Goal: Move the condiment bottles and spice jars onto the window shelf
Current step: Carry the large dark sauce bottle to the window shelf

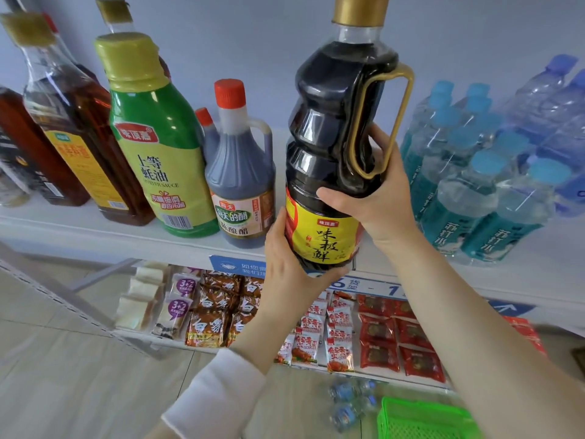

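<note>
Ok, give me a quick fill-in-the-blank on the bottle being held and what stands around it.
1. The soy sauce bottle, held by the left hand and right hand, has a ___ cap.
2. The vinegar bottle on its left has a ___ cap.
3. The water bottles stand on its ___ side.
Missing words: gold; red; right.

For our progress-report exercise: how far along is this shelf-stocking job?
Done: amber bottles, the green oyster sauce bottle and the vinegar bottle stand on the white shelf. In hand: the left hand cups the base of the dark soy sauce bottle and the right hand grips its middle, at the shelf's front edge. Left: setting it down; any further items are out of view.
</note>
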Demonstrator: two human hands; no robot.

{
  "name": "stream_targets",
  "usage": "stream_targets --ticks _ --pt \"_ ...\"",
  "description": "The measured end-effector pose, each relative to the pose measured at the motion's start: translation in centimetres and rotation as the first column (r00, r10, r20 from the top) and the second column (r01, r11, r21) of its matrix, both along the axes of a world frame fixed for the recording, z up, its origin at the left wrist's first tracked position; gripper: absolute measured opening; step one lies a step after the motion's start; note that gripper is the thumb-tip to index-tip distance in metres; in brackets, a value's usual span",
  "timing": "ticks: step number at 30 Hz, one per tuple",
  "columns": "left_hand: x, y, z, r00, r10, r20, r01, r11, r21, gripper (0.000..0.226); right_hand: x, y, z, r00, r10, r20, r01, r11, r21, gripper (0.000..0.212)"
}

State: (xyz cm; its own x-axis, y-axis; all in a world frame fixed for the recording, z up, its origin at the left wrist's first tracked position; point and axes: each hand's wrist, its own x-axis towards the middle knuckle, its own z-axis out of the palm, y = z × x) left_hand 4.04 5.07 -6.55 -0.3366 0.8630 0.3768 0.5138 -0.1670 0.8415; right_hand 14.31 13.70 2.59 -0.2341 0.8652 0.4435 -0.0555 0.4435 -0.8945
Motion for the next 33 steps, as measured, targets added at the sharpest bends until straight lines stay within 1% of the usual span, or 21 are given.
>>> stream_targets --ticks 3,6,9,15,18,23,27,29,33 --pt "-0.4 0.5 0.1 0.996 -0.071 0.059 0.075 0.994 -0.074 0.127 0.4 -0.3 -0.1 1.0 0.009 -0.02 -0.009 1.0 -0.006 0.087" --pt "-0.7 1.0 0.5 0.992 -0.112 0.06 0.118 0.987 -0.108 0.13 0.7 -0.8 0.1 1.0 0.004 -0.023 -0.005 1.0 -0.016 0.086" --pt "-0.9 0.8 1.0 0.987 -0.139 0.082 0.146 0.986 -0.083 0.128 0.8 -1.3 0.3 0.999 -0.029 -0.022 0.028 0.999 -0.03 0.082" --pt "-0.8 -1.0 2.4 0.983 -0.179 0.05 0.179 0.984 0.0 0.116 1.4 -3.1 1.1 0.989 -0.1 -0.107 0.09 0.991 -0.095 0.075" --pt "-0.8 -2.5 3.5 0.98 -0.196 0.036 0.196 0.981 0.003 0.115 1.7 -4.8 2.0 0.983 -0.11 -0.145 0.095 0.99 -0.106 0.073" --pt "0.1 -6.5 4.4 0.974 -0.223 0.027 0.224 0.974 -0.024 0.115 2.3 -8.6 2.7 0.985 -0.081 -0.155 0.065 0.992 -0.109 0.072" --pt "0.8 -11.3 4.4 0.981 -0.189 0.045 0.19 0.982 -0.008 0.113 2.8 -12.5 2.4 0.981 -0.034 -0.191 0.006 0.989 -0.145 0.076" --pt "0.7 -13.7 4.3 0.984 -0.17 0.045 0.171 0.985 -0.014 0.11 2.5 -14.4 2.3 0.983 0.0 -0.186 -0.029 0.988 -0.153 0.078" --pt "-0.3 -18.2 4.3 0.997 -0.051 0.059 0.054 0.998 -0.04 0.112 0.6 -17.9 2.5 0.986 0.087 -0.141 -0.109 0.981 -0.16 0.081"
